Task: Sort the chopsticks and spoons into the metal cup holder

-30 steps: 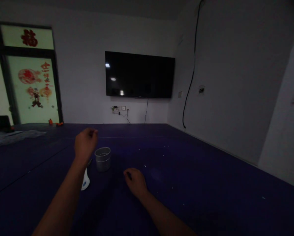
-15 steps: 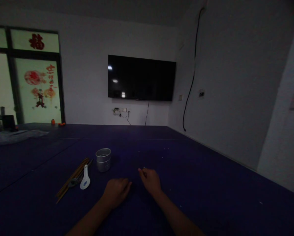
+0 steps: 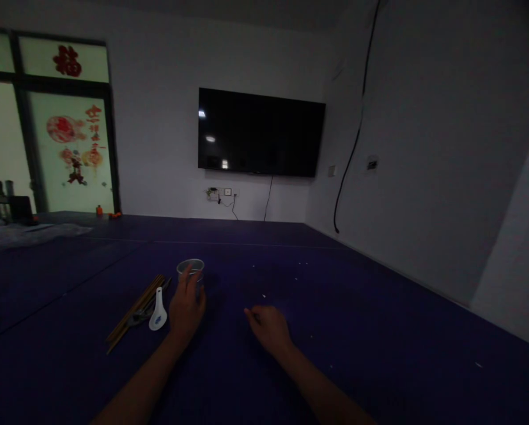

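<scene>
A grey metal cup (image 3: 190, 263) stands upright on the dark blue table. My left hand (image 3: 185, 310) is right in front of it, fingers apart and overlapping the cup's near side; whether they touch it cannot be made out. To the left of that hand lies a white spoon (image 3: 159, 313) with a blue mark in its bowl. Beside the spoon are several wooden chopsticks (image 3: 134, 308) and a grey metal utensil (image 3: 137, 319), partly hidden. My right hand (image 3: 270, 327) rests on the table with its fingers curled in, and I see nothing in them.
The blue table (image 3: 247, 378) reaches to the far wall, with small white specks (image 3: 263, 296) on it. Clear plastic sheeting (image 3: 34, 236) lies at the far left, near small orange items (image 3: 99, 211). A television (image 3: 260, 133) hangs on the wall, and a black cable (image 3: 350, 156) dangles at right.
My left hand has gone forward and left from the table to the cup, and its fingers have opened. My right hand has hardly moved. The view has tilted slightly.
</scene>
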A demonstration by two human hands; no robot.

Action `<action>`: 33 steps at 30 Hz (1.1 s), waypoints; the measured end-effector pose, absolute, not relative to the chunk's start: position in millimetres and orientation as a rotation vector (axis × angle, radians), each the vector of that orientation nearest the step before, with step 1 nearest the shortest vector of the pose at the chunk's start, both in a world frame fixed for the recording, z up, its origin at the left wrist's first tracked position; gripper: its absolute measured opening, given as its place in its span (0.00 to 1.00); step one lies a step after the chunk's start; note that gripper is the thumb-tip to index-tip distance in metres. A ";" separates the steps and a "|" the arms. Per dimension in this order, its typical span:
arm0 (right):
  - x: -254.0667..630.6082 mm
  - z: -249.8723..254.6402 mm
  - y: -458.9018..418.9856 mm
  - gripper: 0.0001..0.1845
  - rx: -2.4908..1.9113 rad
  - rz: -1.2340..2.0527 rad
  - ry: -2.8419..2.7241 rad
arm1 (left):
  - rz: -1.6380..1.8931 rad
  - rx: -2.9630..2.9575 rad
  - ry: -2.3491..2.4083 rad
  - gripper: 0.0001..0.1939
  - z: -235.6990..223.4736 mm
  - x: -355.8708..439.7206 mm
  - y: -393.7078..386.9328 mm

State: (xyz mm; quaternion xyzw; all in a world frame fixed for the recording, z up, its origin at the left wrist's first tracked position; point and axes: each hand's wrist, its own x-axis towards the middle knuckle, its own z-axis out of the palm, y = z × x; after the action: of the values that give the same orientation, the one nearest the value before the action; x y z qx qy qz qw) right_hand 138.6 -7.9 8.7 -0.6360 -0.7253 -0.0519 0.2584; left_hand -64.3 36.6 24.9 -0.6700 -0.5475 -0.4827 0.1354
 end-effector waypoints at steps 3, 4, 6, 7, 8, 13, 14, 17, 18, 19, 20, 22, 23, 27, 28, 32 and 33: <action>140.7 7.8 -6.5 0.24 -1.738 -0.140 -1.968 | -1.382 -1.908 -1.636 0.23 26.0 -70.7 40.9; 141.1 7.4 -6.2 0.24 -1.737 -0.142 -1.972 | -1.389 -1.896 -1.666 0.24 26.4 -72.6 42.1; 141.1 7.3 -6.1 0.24 -1.727 -0.144 -1.985 | -1.417 -1.855 -1.733 0.26 28.1 -76.1 44.2; 140.9 7.4 -6.3 0.24 -1.720 -0.142 -1.990 | -1.431 -1.821 -1.760 0.27 29.5 -77.9 45.1; 140.6 7.7 -6.5 0.24 -1.714 -0.138 -1.993 | -1.439 -1.780 -1.779 0.28 31.3 -79.9 45.8; 139.9 8.8 -7.5 0.25 -1.704 -0.116 -1.984 | -1.301 -1.569 -1.875 0.27 43.3 -95.7 45.8; 139.9 8.8 -7.5 0.25 -1.701 -0.111 -1.985 | -1.229 -1.543 -1.928 0.26 45.0 -100.0 45.5; 140.1 8.5 -7.4 0.24 -1.692 -0.102 -1.995 | -0.940 -1.525 -2.090 0.21 45.9 -113.6 45.5; 140.1 8.4 -7.4 0.24 -1.694 -0.097 -1.998 | -0.850 -1.526 -2.124 0.20 45.0 -118.0 46.0; 140.1 8.3 -7.4 0.24 -1.698 -0.092 -1.999 | -0.779 -1.518 -2.149 0.19 43.8 -122.3 46.6; 140.0 8.2 -7.3 0.24 -1.700 -0.090 -2.001 | -0.728 -1.503 -2.168 0.18 42.6 -126.4 47.4; 139.7 7.9 -7.3 0.24 -1.700 -0.093 -2.008 | -0.670 -1.464 -2.213 0.18 40.7 -134.1 49.0; 139.5 7.8 -7.3 0.23 -1.698 -0.098 -2.012 | -0.654 -1.458 -2.241 0.18 40.3 -137.8 49.8; 138.6 7.8 -7.6 0.23 -1.716 -0.104 -2.010 | -0.599 -1.496 -2.419 0.21 42.1 -150.9 52.7; 138.4 7.9 -7.8 0.23 -1.715 -0.104 -2.012 | -0.590 -1.506 -2.460 0.22 43.0 -153.7 53.6; 137.8 8.7 -9.5 0.23 -1.685 -0.114 -2.029 | -0.598 -1.582 -2.606 0.26 46.3 -162.2 57.7; 137.6 8.8 -9.8 0.23 -1.678 -0.113 -2.031 | -0.603 -1.597 -2.641 0.27 46.9 -163.8 58.8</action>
State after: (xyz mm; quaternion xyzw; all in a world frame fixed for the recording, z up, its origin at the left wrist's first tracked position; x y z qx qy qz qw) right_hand 137.6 -9.8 8.8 -0.6162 -0.7458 -0.0415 0.2495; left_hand -163.8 58.8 46.9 -0.5078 -0.8399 -0.1916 -0.0013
